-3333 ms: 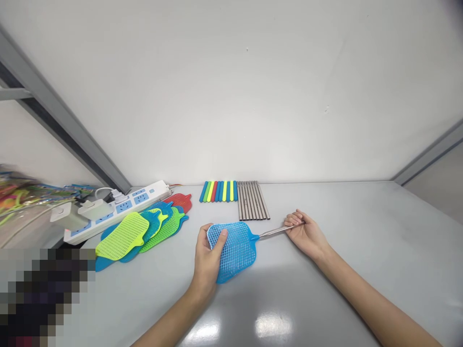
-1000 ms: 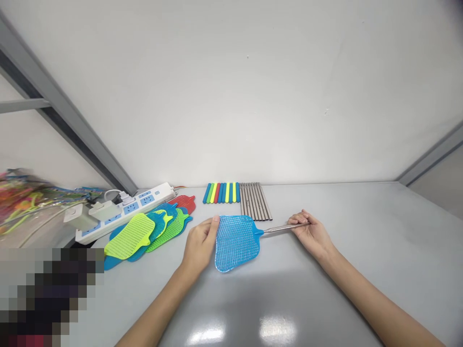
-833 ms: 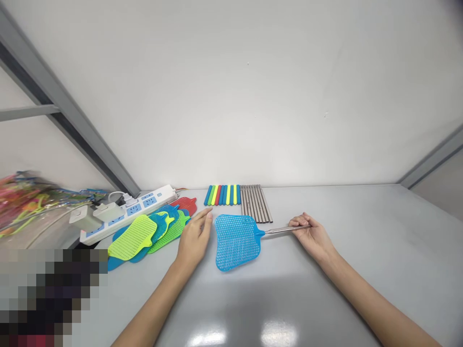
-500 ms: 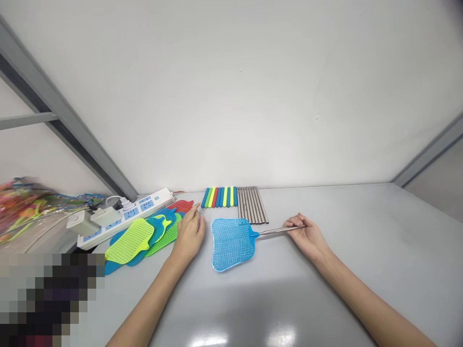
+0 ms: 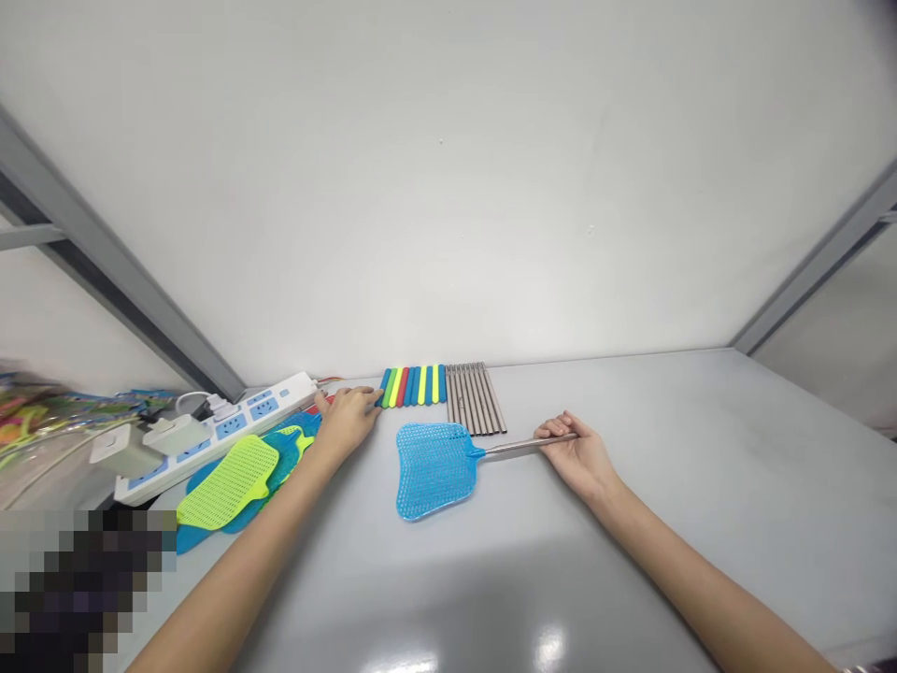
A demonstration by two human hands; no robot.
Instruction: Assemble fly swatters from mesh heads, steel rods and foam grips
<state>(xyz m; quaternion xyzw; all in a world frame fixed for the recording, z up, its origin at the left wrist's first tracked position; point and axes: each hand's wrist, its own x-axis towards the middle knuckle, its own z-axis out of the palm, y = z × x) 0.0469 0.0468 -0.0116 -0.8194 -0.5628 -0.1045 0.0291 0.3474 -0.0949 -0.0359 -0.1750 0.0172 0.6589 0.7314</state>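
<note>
My right hand [image 5: 576, 455] is closed around the silver metal rod [image 5: 515, 447] of a fly swatter. Its blue mesh head [image 5: 435, 470] points left, low over the grey table. My left hand [image 5: 348, 414] is at the left end of a row of coloured handle grips, thumb and fingertips closed at the near end of the outermost blue handle grip [image 5: 385, 379]. Right of that row lie several silver metal rods [image 5: 476, 397] side by side. Partly under my left forearm are loose swatter heads, a yellow-green one [image 5: 230, 481] on top of blue ones.
A white power strip [image 5: 287, 397] with plugged-in adapters [image 5: 126, 451] lies along the left. Behind it is a pile of colourful, plastic-wrapped items [image 5: 35, 421]. A white wall [image 5: 448, 234] closes off the back of the grey table [image 5: 665, 449], with grey frame posts at both sides.
My left hand has moved forward to the blue handle grip at the row's left end. My right hand keeps its hold on the swatter's rod. The whole view has shifted slightly.
</note>
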